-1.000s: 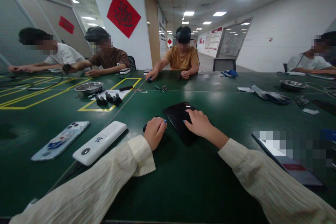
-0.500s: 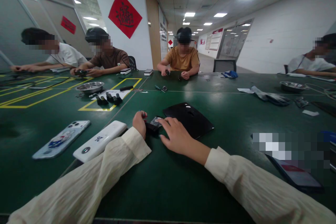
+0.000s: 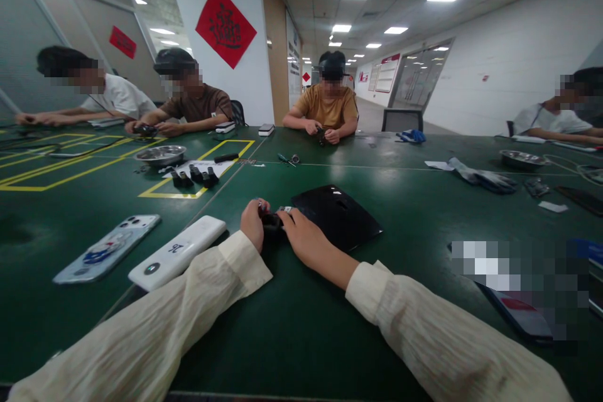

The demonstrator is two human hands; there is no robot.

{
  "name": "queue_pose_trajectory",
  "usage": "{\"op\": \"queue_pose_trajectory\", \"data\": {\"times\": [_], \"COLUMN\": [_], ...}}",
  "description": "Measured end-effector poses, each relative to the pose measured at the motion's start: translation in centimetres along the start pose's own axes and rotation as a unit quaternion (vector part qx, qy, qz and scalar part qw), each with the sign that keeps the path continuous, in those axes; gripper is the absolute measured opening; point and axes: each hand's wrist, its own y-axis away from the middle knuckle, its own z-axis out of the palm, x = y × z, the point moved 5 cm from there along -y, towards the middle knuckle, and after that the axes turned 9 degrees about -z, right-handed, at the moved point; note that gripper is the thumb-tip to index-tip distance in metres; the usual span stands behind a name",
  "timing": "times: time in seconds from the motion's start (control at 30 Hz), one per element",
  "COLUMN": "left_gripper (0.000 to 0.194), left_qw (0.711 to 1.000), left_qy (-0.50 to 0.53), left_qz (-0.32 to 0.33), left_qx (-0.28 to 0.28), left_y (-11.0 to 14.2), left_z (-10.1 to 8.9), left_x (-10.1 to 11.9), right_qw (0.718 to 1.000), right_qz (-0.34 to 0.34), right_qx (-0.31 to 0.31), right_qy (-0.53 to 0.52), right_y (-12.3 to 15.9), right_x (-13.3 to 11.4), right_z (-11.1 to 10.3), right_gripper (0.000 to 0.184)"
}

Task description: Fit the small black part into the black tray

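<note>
My left hand (image 3: pixel 253 223) is closed around a small black part (image 3: pixel 272 225) above the green table. My right hand (image 3: pixel 304 233) reaches in from the other side, its fingers bent against the right edge of that same part. The part looks dark with a hollow opening; its exact kind is too small to make out. Just beyond my right fingertips a small clear packet (image 3: pixel 286 208) is partly hidden. A glossy black sheet or bag (image 3: pixel 339 217) lies flat behind my right hand.
Left of my arm lie a white power bank (image 3: pixel 181 250) and a phone in a patterned case (image 3: pixel 110 248). Farther off are a metal bowl (image 3: pixel 161 155) and several black parts (image 3: pixel 195 177). Another phone (image 3: pixel 518 314) lies right. Co-workers sit around the table.
My right hand has moved left from over the clear packet to the black part, and its fingers have closed in. My left hand keeps its hold, shifting slightly right.
</note>
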Motion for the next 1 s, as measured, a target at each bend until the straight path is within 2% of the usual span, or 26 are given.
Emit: {"op": "queue_pose_trajectory", "data": {"times": [0.07,0.13,0.2,0.3,0.4,0.5,0.63,0.83,0.9,1.0], "left_gripper": [0.023,0.025,0.026,0.024,0.021,0.02,0.019,0.019,0.018,0.017], "left_qw": [0.998,0.997,0.998,0.999,0.999,0.998,0.997,0.997,0.996,0.996], "left_qy": [-0.013,-0.02,-0.01,0.014,0.026,0.03,0.027,0.031,0.037,0.043], "left_qz": [0.043,0.051,0.018,-0.03,-0.038,-0.048,-0.071,-0.076,-0.074,-0.079], "left_qx": [0.041,0.059,0.054,0.036,0.015,-0.004,-0.003,-0.011,-0.023,-0.03], "left_y": [0.0,-0.2,-0.5,-0.7,-0.5,-0.2,0.0,0.2,0.3,0.4], "left_z": [-0.6,-0.9,-0.8,-0.5,-0.1,0.1,0.1,0.2,0.3,0.4], "left_x": [0.5,0.5,-0.1,-1.0,-1.4,-1.4,-1.5,-1.5,-1.5,-1.5], "right_qw": [0.999,0.99,0.97,0.928,0.912,0.907,0.904,0.906,0.916,0.948], "right_qz": [0.032,0.093,0.181,0.291,0.33,0.354,0.375,0.364,0.348,0.301], "right_qx": [0.034,0.073,0.096,0.082,0.091,0.085,0.08,0.076,0.059,0.019], "right_qy": [-0.027,-0.072,-0.134,-0.218,-0.226,-0.21,-0.189,-0.202,-0.192,-0.101], "right_y": [-0.2,-0.4,-0.4,0.0,0.7,1.5,2.0,1.8,1.6,1.4], "right_x": [0.9,2.5,5.0,9.0,12.2,14.0,14.7,13.8,13.4,12.5], "right_z": [-1.0,-2.4,-3.6,-4.9,-6.2,-6.9,-7.0,-6.9,-6.8,-7.1], "right_gripper": [0.037,0.035,0.035,0.038,0.042,0.048,0.051,0.053,0.053,0.046]}}
